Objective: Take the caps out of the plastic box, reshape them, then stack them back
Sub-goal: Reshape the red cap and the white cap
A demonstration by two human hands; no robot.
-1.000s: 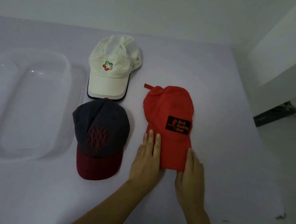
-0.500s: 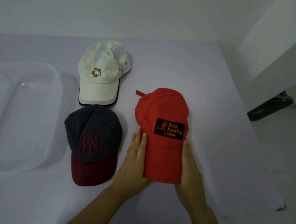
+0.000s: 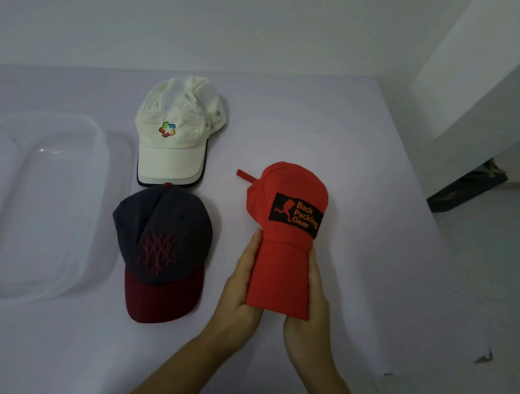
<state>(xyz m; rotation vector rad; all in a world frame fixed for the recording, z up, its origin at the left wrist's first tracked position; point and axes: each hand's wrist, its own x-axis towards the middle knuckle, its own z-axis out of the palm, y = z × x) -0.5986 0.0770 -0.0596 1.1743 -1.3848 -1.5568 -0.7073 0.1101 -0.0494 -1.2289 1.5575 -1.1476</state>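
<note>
You have the red cap [image 3: 283, 233] clamped between both hands, over the right half of the desk [image 3: 361, 243] and nearer its front edge than its back one. Your left hand [image 3: 241, 293] lies along the left side of the brim and your right hand [image 3: 313, 309] along the right side, palms facing each other. The brim is squeezed into a narrow arch between them. The one finger that shows on each hand runs straight up the brim's edge toward the crown; the others are hidden under the fabric. Only the pinched brim keeps the hands apart. The crown points away from you, its black patch [image 3: 296, 214] lettered "Back Packing Gear" in orange facing up. A short red strap [image 3: 245, 175] sticks out from the crown's left side. Whether the crown touches the desk cannot be told.

The clear plastic box [image 3: 57, 115] sits open at the desk's left edge, and all three caps lie outside it. Just right of the box, toward the back edge, the white cap [image 3: 177, 133] lies with a coloured logo on its front and its brim toward you. The dark grey cap [image 3: 161, 233], maroon-brimmed, lies just in front of it, brim also toward you. The top of its crown touches the white cap's brim. Both lie apart from the red cap.

Beyond the desk's right edge a dark object [image 3: 464, 190] lies on the floor by the wall, too dim to identify.
</note>
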